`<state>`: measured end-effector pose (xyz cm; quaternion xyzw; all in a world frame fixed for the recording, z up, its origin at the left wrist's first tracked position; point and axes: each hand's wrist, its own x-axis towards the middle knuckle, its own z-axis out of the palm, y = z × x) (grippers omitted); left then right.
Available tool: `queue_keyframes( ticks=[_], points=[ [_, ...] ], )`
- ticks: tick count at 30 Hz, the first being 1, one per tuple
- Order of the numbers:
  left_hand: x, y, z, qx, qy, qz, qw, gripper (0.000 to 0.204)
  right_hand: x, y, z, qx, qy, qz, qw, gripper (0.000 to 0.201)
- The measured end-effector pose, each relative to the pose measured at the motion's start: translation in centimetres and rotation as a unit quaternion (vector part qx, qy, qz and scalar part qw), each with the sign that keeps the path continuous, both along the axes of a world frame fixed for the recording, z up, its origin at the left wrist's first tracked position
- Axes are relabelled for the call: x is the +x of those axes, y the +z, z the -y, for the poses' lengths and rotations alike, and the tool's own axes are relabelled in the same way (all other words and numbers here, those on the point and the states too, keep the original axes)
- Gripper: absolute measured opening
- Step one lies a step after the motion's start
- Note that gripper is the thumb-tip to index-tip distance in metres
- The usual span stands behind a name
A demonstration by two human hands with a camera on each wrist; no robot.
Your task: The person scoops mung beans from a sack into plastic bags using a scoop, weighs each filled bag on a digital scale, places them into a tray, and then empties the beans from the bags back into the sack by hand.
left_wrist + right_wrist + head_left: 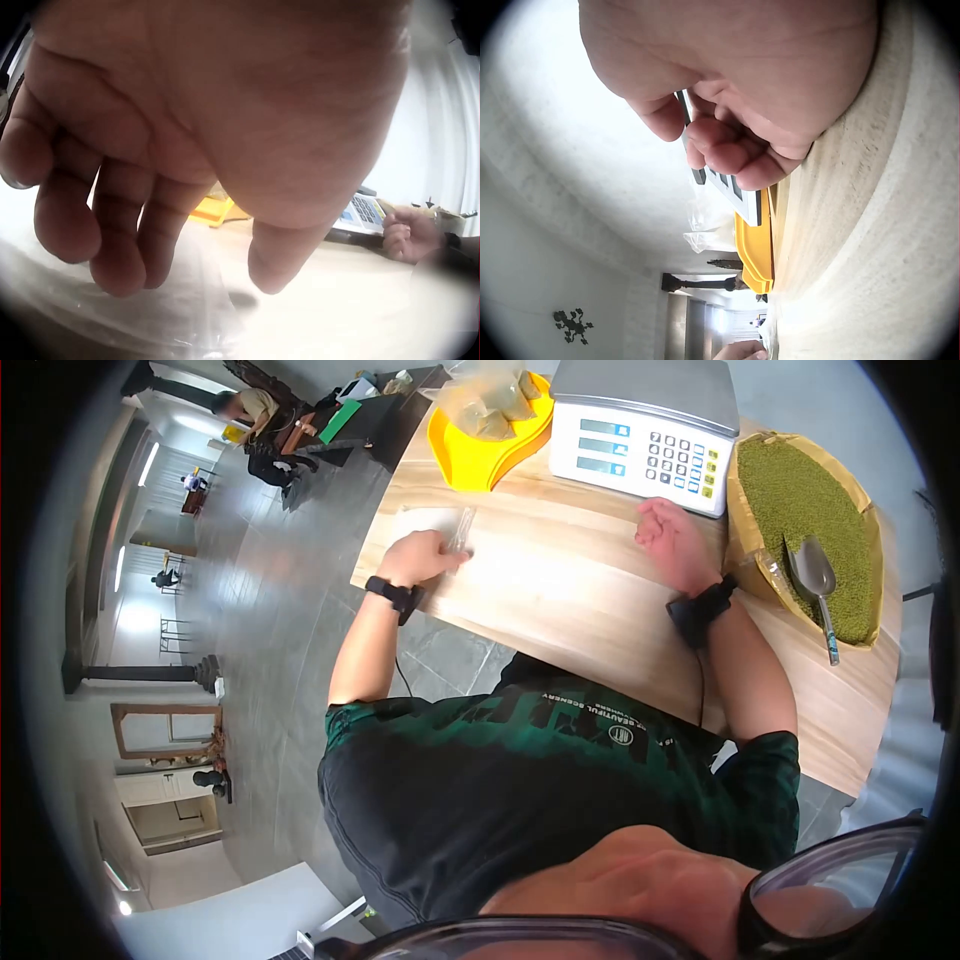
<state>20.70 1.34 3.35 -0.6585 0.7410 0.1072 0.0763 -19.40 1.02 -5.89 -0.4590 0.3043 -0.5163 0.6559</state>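
Observation:
At the left end of the table, my left hand point(413, 557) is over clear plastic bags point(462, 530) lying flat. In the left wrist view its fingers hang loosely bent above the clear plastic point(202, 322), with the thumb apart from them. My right hand point(676, 542) rests on the wood in front of the white scale point(640, 472). Its fingers are loosely curled and hold nothing. Right of that hand stands a paper sack point(745, 540) full of small green beans point(805, 485), with a metal scoop point(815, 568) lying on them.
Beside the scale, at the back left, a yellow tray point(452, 465) holds filled clear bags point(487, 412). The wooden table point(560, 590) has a rounded edge close to my body. Farther off, a person point(258, 415) sits near a dark table point(372, 435).

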Motion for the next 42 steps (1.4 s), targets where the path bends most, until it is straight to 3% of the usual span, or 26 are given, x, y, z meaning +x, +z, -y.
queue_keyframes(
  ticks=[1,3,8,10,13,15,19,21,22,24,25,27,28,30,31,33,35,36,38,39,42],
  points=[
    [-0.1,-0.5,-0.5,0.015,-0.008,0.005,1.0,0.047,0.0,-0.1,0.1,0.004,0.003,0.0,1.0,0.017],
    [-0.5,-0.7,-0.5,0.015,-0.004,-0.002,1.0,0.044,-0.2,-0.3,0.5,0.098,0.033,0.138,0.985,0.018],
    [-0.3,-1.2,1.1,-0.001,-0.051,-0.071,0.996,0.032,0.0,0.2,0.1,0.114,0.018,0.157,0.981,0.013],
    [-0.8,-1.0,1.5,0.08,-0.056,-0.201,0.975,0.027,-0.1,0.0,0.3,0.097,0.026,0.145,0.984,0.012],
    [-5.0,0.5,0.3,0.075,-0.088,-0.25,0.961,0.025,0.3,0.1,-0.1,0.084,0.028,0.143,0.986,0.014],
    [-8.3,1.3,-0.2,0.068,-0.128,-0.277,0.95,0.023,0.7,0.9,-0.7,0.021,0.013,-0.029,0.999,0.017],
    [-13.8,0.7,-0.1,0.052,-0.231,-0.283,0.929,0.022,2.2,4.1,-3.2,-0.073,0.056,-0.105,0.99,0.02],
    [-15.9,0.4,0.0,0.054,-0.233,-0.345,0.908,0.022,2.1,5.9,-4.1,-0.218,0.06,-0.316,0.922,0.024],
    [-16.4,0.2,0.3,0.058,-0.246,-0.351,0.902,0.022,1.8,6.3,-4.2,-0.212,0.049,-0.326,0.92,0.024],
    [-17.2,-0.2,1.1,0.086,-0.205,-0.433,0.873,0.022,1.0,7.2,-4.5,-0.399,-0.078,-0.432,0.805,0.025],
    [-17.7,-0.2,1.5,0.078,-0.199,-0.467,0.858,0.023,0.9,7.9,-5.0,-0.395,-0.086,-0.443,0.801,0.025],
    [-18.6,0.1,1.9,0.087,-0.205,-0.493,0.841,0.023,0.7,9.3,-6.1,-0.432,-0.184,-0.482,0.74,0.023],
    [-19.0,0.3,2.1,0.091,-0.199,-0.514,0.829,0.024,0.4,9.7,-6.3,-0.432,-0.191,-0.488,0.735,0.023],
    [-19.6,0.4,2.8,0.081,-0.218,-0.519,0.823,0.025,-0.1,10.3,-6.8,-0.467,-0.248,-0.527,0.665,0.014],
    [-19.7,0.5,3.1,0.083,-0.233,-0.5,0.83,0.015,-0.4,10.6,-7.3,-0.465,-0.256,-0.528,0.663,0.014],
    [-20.2,0.2,3.5,0.088,-0.257,-0.477,0.836,0.018,-1.2,11.1,-8.7,-0.4,-0.183,-0.588,0.678,0.008],
    [-21.1,-0.3,3.5,-0.042,-0.457,-0.501,0.734,0.072,-1.7,10.8,-9.9,-0.388,-0.187,-0.594,0.68,0.006],
    [-21.7,-0.6,3.6,-0.036,-0.464,-0.498,0.732,0.072,-1.8,10.7,-10.6,-0.379,-0.181,-0.598,0.683,0.005],
    [-23.0,-0.4,3.1,0.047,-0.523,-0.445,0.725,0.118,-1.6,10.8,-12.0,-0.385,-0.181,-0.6,0.677,0.005],
    [-23.5,-0.2,2.8,0.026,-0.559,-0.421,0.714,0.124,-1.5,10.9,-12.8,-0.391,-0.17,-0.598,0.679,0.007],
    [-24.1,-0.3,1.5,0.058,-0.562,-0.416,0.712,0.125,-1.6,11.0,-14.1,-0.401,-0.155,-0.603,0.672,0.012]
  ],
)
